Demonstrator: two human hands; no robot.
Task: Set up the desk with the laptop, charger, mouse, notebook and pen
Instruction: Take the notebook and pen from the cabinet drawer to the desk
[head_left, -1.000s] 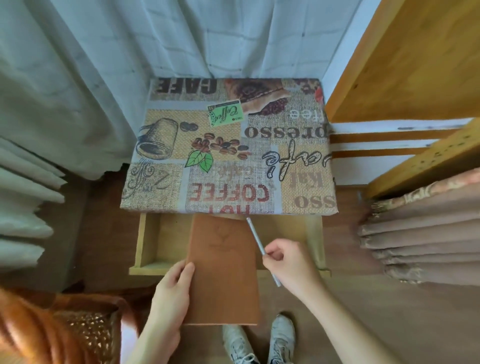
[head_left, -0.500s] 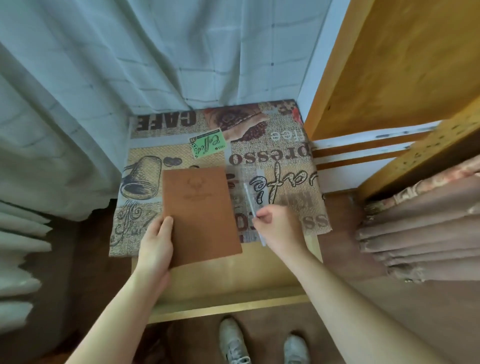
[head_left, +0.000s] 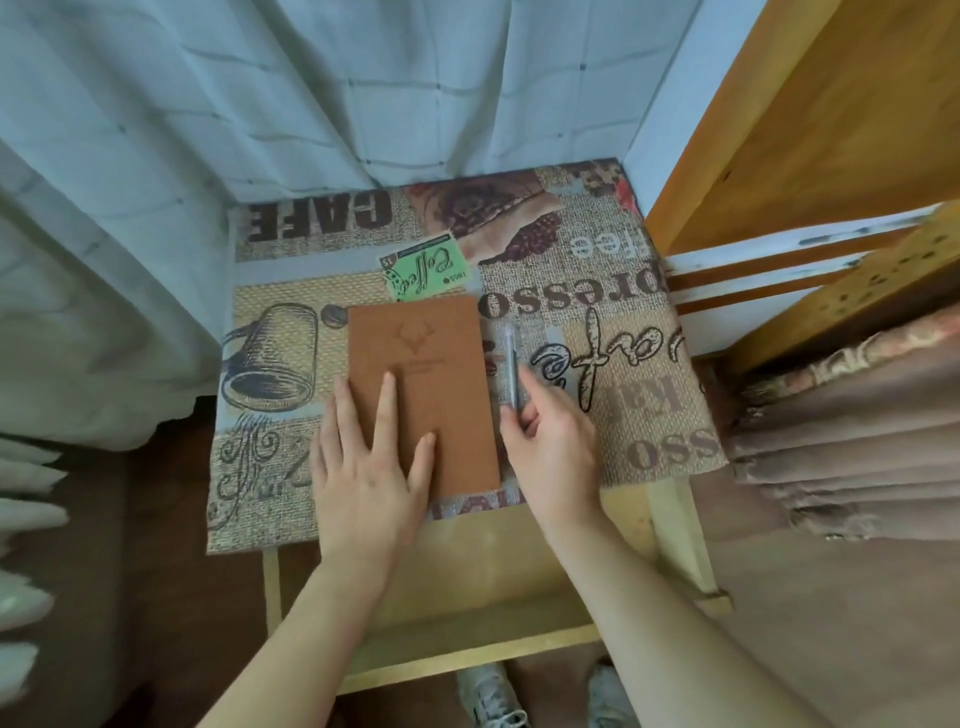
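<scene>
Since the earlier frames I have lifted the notebook (head_left: 421, 400) and pen (head_left: 510, 366) out of the open drawer (head_left: 467, 639) and onto the desk (head_left: 649, 415); the notebook now lies flat on the printed cloth, and the pen is down beside it.

Nearest: my shoes on the floor, then the drawer, pulled out below the desk edge, with both my forearms crossing above it.

Middle: my left hand (head_left: 363, 467) rests flat on the notebook's near left corner, fingers straight and spread, pressing and not gripping. My right hand (head_left: 550, 441) pinches the pen's near end between thumb and curled fingertips (head_left: 511, 415); the pen runs away from me, just beside the notebook's right edge. Whether its far end touches the cloth I cannot tell.

Far: bare cloth up to the curtain (head_left: 311, 104); a wooden shelf unit (head_left: 831, 130) stands at right.

Step in hand, as I judge it: placing notebook and pen, nearly done. Laptop, charger and mouse are not in view. Next move calls for letting go of the pen so it stays parallel, lifting both hands, and fetching the remaining items.
</scene>
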